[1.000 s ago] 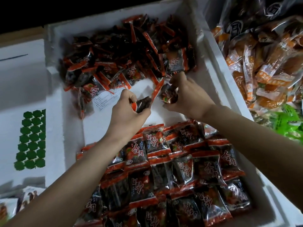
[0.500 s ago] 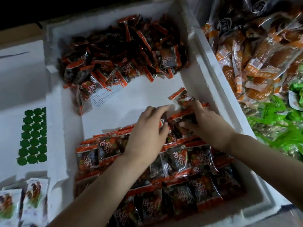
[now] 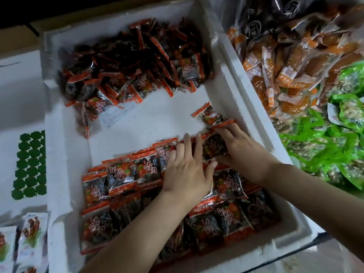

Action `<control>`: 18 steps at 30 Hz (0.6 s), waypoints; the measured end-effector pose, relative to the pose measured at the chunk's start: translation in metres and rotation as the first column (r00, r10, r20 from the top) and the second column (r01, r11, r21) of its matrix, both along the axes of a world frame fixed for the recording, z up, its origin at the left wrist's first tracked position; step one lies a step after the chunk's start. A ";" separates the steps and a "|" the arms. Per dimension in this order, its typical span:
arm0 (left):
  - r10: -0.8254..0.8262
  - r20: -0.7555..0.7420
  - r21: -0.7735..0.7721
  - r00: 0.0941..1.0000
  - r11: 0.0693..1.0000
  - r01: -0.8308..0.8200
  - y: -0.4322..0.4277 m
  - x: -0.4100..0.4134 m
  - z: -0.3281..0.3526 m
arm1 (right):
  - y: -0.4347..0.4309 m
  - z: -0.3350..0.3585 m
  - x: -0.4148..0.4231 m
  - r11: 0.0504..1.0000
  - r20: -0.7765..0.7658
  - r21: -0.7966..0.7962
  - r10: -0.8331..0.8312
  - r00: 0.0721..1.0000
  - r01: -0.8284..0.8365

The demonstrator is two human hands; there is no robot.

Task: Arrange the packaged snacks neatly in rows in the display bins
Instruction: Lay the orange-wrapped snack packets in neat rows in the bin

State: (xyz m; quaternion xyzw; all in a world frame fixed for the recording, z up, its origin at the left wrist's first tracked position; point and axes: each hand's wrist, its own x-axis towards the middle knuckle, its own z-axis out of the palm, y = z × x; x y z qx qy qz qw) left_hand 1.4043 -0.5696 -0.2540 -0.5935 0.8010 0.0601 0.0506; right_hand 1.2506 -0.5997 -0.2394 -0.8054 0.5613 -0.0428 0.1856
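A white foam bin (image 3: 242, 107) holds red-and-black snack packets. A loose heap of them (image 3: 136, 64) fills its far end. Neat rows of packets (image 3: 122, 172) cover the near half. My left hand (image 3: 187, 170) lies flat with straight fingers on the top row. My right hand (image 3: 242, 152) pinches one packet (image 3: 215, 146) between thumb and fingers at the row's right end. Another single packet (image 3: 208, 114) lies just beyond it by the bin's right wall.
A second bin at the right holds orange packets (image 3: 291, 66) and green packets (image 3: 338, 134). A white foam surface with green dots (image 3: 29, 162) lies at the left. White packets (image 3: 25, 243) sit at the lower left. Bare foam floor (image 3: 153, 123) shows mid-bin.
Both hands came from the loose heap down to the rows with packets. The left hand has flattened on the top row, and the right hand sets its packet at the row's right end.
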 end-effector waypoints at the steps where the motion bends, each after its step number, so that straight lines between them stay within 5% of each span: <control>1: 0.006 0.018 -0.038 1.000 0.999 -0.005 0.000 0.002 0.001 | 0.002 0.001 0.001 1.000 -0.006 -0.003 -0.009 1.000 0.009; 10: 0.031 0.072 -0.087 0.997 0.996 -0.024 -0.003 0.006 -0.007 | 0.014 0.002 0.001 0.985 -0.155 -0.166 -0.081 0.985 0.055; 18: -0.051 -0.050 -0.171 0.997 0.984 0.042 -0.012 0.018 0.008 | -0.035 0.015 -0.001 0.976 0.019 -0.211 -0.055 0.998 0.058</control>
